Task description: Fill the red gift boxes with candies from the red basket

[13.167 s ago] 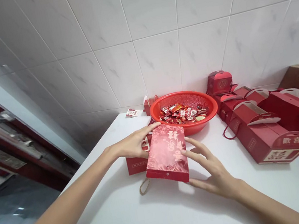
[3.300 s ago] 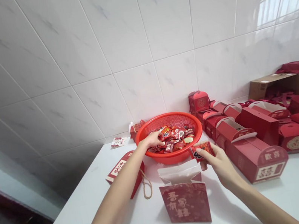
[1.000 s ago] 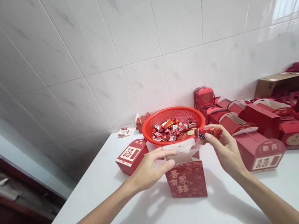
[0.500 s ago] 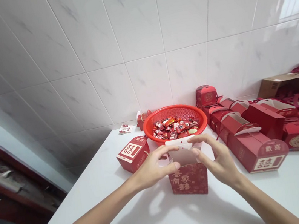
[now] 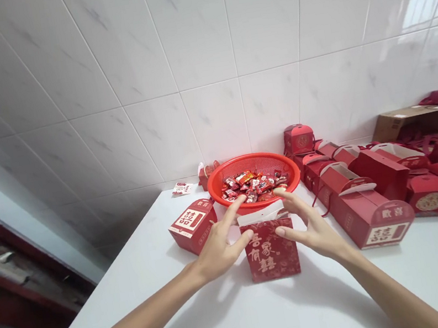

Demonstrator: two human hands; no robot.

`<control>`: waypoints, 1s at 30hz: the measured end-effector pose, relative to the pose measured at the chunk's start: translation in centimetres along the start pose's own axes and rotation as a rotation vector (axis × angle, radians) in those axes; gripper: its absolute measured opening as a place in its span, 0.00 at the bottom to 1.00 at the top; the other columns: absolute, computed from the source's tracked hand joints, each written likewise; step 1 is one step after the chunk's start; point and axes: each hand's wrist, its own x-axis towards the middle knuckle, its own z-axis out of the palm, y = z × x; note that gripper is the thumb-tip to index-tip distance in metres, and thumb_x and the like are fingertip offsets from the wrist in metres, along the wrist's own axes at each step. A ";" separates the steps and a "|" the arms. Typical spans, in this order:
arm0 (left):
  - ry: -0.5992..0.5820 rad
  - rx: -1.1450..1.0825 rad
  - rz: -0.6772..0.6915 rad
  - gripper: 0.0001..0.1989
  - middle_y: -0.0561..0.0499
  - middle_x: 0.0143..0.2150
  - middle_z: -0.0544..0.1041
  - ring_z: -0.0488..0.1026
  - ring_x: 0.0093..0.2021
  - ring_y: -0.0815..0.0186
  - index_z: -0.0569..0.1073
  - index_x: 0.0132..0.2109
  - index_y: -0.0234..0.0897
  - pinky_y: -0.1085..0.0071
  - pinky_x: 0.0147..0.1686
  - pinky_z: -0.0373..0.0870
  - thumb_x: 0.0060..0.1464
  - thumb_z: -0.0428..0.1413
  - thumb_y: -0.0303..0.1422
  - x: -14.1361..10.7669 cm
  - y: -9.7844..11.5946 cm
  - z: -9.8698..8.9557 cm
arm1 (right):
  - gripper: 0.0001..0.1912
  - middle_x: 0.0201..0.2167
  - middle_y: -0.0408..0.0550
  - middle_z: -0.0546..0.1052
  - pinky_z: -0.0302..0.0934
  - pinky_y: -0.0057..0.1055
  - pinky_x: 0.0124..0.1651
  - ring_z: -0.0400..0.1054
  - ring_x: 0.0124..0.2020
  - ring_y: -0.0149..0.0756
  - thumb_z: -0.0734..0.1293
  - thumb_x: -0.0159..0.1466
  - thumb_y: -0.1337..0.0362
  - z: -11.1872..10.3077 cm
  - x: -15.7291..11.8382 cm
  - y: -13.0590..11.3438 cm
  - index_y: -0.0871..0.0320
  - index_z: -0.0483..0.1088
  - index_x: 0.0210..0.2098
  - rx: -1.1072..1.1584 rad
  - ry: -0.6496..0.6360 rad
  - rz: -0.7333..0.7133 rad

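Plainly, the white table [image 5: 339, 306] before you is laid out as it was a second ago: the red boxes [image 5: 373, 211] on your right, the basket [image 5: 213, 187] beyond the bag [image 5: 273, 258] and the lone box [image 5: 201, 235] on your left have kept their places. The change is at the bag, which stands upright between your hands. Half a second ago its mouth gaped and the pale inside showed; now the front panel comes up close to the white flap [image 5: 259, 215] behind it, and only a strip of that flap can be seen. For the work in hand this looks like a turn from loading to closing, though the bag does not look fastened and its contents are out of sight. Your left hand [image 5: 218, 248] and right hand [image 5: 315, 226] are apart, one at each side of the bag, thumbs on its front and index fingers stretched beyond its back edge; whether the other fingers grip it, you cannot tell from here. A second ago your right hand held a wrapped sweet by the mouth; none shows in it now, so it has probably gone inside. The other sweets [image 5: 246, 179] lie heaped in the basket, where your left hand was reaching about three seconds ago
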 end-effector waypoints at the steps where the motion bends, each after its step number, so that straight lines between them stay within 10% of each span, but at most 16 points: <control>1: 0.009 0.003 -0.003 0.33 0.42 0.70 0.63 0.65 0.66 0.55 0.54 0.71 0.41 0.53 0.64 0.64 0.63 0.54 0.34 0.0 0.0 0.0 | 0.25 0.54 0.51 0.76 0.66 0.42 0.55 0.72 0.51 0.45 0.72 0.61 0.54 0.1 0.0 0.0 0.52 0.70 0.56 -0.003 -0.013 0.004; 5: 0.025 0.026 -0.003 0.26 0.42 0.61 0.74 0.71 0.61 0.56 0.62 0.66 0.40 0.57 0.61 0.68 0.63 0.54 0.34 -0.1 0.0 0.1 | 0.11 0.35 0.46 0.80 0.67 0.35 0.43 0.72 0.36 0.40 0.68 0.65 0.54 0.7 0.1 -0.2 0.55 0.76 0.37 0.004 -0.008 0.006; 15: 0.019 0.092 0.175 0.09 0.48 0.43 0.81 0.76 0.43 0.63 0.74 0.46 0.38 0.66 0.45 0.73 0.61 0.51 0.25 0.0 -0.1 0.7 | 0.19 0.36 0.48 0.81 0.66 0.34 0.43 0.74 0.38 0.42 0.62 0.68 0.49 0.7 -0.1 0.0 0.55 0.79 0.39 -0.005 0.055 0.000; 30: 0.002 -0.007 0.112 0.10 0.48 0.42 0.81 0.77 0.42 0.64 0.77 0.46 0.38 0.67 0.45 0.74 0.64 0.52 0.31 0.2 -0.5 0.2 | 0.16 0.27 0.45 0.78 0.64 0.30 0.35 0.69 0.29 0.37 0.65 0.66 0.51 0.4 0.1 -0.1 0.55 0.75 0.30 -0.102 0.016 -0.063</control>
